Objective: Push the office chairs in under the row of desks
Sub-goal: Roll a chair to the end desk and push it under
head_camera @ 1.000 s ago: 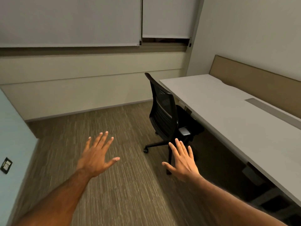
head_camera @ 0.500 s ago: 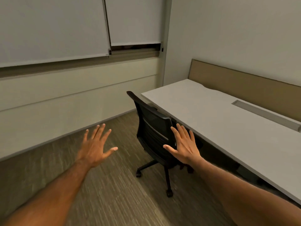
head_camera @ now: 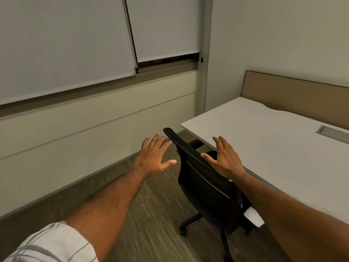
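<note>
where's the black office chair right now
In the head view the black office chair sits centre-right at the white desk, its backrest angled between the open left hand and right hand.

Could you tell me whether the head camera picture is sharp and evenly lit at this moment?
Head view: dim, warm, even indoor light, no glare; the carpet is streaked with motion blur; the blind's edge bows from wide-angle distortion; the office chair and both hands, left hand, right hand, are fairly sharp.
</note>
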Demonstrator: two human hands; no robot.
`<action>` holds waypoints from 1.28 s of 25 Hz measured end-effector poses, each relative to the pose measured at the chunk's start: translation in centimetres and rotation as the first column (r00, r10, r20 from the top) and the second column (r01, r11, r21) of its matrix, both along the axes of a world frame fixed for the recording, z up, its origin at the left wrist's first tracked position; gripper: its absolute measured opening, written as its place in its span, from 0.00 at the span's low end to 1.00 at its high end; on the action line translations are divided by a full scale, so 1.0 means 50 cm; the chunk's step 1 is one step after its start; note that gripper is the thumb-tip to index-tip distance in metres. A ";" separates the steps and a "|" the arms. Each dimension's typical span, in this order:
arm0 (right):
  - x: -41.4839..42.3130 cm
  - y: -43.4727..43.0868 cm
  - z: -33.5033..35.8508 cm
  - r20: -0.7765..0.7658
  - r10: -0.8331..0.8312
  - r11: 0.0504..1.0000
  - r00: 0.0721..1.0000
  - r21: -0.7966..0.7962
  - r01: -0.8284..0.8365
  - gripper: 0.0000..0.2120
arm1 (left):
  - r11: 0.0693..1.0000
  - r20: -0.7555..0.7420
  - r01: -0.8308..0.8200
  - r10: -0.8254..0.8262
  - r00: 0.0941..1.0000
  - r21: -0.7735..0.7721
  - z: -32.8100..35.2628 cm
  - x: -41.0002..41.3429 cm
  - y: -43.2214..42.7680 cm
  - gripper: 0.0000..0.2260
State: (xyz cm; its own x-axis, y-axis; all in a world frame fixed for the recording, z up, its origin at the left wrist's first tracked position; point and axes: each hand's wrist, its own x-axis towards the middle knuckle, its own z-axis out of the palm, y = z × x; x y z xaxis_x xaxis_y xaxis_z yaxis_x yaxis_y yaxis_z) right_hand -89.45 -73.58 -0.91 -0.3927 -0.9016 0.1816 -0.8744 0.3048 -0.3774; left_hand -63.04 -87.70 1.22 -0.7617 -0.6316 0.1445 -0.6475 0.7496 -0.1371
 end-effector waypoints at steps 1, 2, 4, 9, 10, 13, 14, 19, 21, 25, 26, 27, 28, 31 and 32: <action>-0.002 -0.013 -0.009 0.021 -0.018 1.000 1.000 0.004 0.018 0.43 | 1.000 -0.009 0.023 -0.022 1.000 0.006 0.001 -0.020 -0.029 0.39; -0.007 -0.027 -0.020 0.053 -0.032 0.999 0.998 0.023 0.031 0.43 | 0.998 -0.014 0.055 -0.054 0.998 0.016 0.000 -0.046 -0.062 0.38; -0.006 -0.045 -0.046 0.200 -0.105 0.987 0.974 0.140 0.077 0.44 | 0.986 -0.089 0.105 -0.095 0.992 0.126 -0.010 -0.099 -0.126 0.35; 0.022 -0.057 -0.080 0.169 -0.317 0.901 0.933 0.362 0.240 0.50 | 0.915 -0.017 0.227 -0.235 0.972 0.334 -0.126 -0.183 -0.245 0.38; 0.024 -0.053 -0.079 0.169 -0.337 0.893 0.926 0.369 0.257 0.53 | 0.902 -0.008 0.289 -0.303 0.953 0.320 -0.134 -0.194 -0.277 0.40; 0.038 -0.054 -0.078 0.112 -0.395 0.858 0.912 0.399 0.323 0.54 | 0.820 0.022 0.434 -0.476 0.879 0.372 -0.115 -0.234 -0.375 0.52; 0.046 -0.055 -0.077 0.087 -0.425 0.841 0.901 0.407 0.358 0.53 | 0.800 0.077 0.452 -0.518 0.852 0.394 -0.105 -0.250 -0.401 0.54; 0.085 -0.048 -0.073 -0.001 -0.554 0.763 0.832 0.399 0.509 0.50 | 0.708 0.090 0.609 -0.675 0.732 0.357 -0.125 -0.295 -0.446 0.50; 0.102 -0.042 -0.077 -0.068 -0.535 0.772 0.842 0.365 0.520 0.46 | 0.689 0.022 0.660 -0.697 0.717 0.297 -0.135 -0.294 -0.449 0.46; 0.134 -0.022 -0.088 -0.156 -0.543 0.778 0.825 0.278 0.564 0.39 | 0.659 -0.015 0.704 -0.727 0.686 0.264 -0.147 -0.293 -0.446 0.44; 0.139 -0.020 -0.091 -0.165 -0.540 0.781 0.825 0.266 0.564 0.38 | 0.658 -0.026 0.711 -0.729 0.684 0.248 -0.152 -0.287 -0.445 0.43; 0.145 -0.015 -0.095 -0.163 -0.535 0.786 0.829 0.262 0.559 0.38 | 0.657 -0.035 0.715 -0.730 0.682 0.237 -0.158 -0.280 -0.437 0.43; 0.150 -0.008 -0.097 -0.156 -0.533 0.791 0.832 0.258 0.555 0.39 | 0.657 -0.045 0.718 -0.730 0.682 0.228 -0.161 -0.271 -0.428 0.44; 0.152 0.021 -0.092 -0.148 -0.534 0.797 0.833 0.240 0.554 0.40 | 0.662 -0.062 0.712 -0.721 0.690 0.235 -0.148 -0.260 -0.394 0.44; 0.151 0.038 -0.087 -0.141 -0.535 0.796 0.833 0.245 0.553 0.40 | 0.661 -0.055 0.708 -0.720 0.692 0.247 -0.141 -0.261 -0.375 0.43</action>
State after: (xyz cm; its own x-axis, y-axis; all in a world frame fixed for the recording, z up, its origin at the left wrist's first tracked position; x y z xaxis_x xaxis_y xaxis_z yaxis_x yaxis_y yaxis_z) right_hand -81.90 -71.70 -5.26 -0.8289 -0.5593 0.0080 -0.5528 0.8170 -0.1643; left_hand -76.11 -106.44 -5.85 -0.9946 0.1003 0.0262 0.1023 0.9908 0.0882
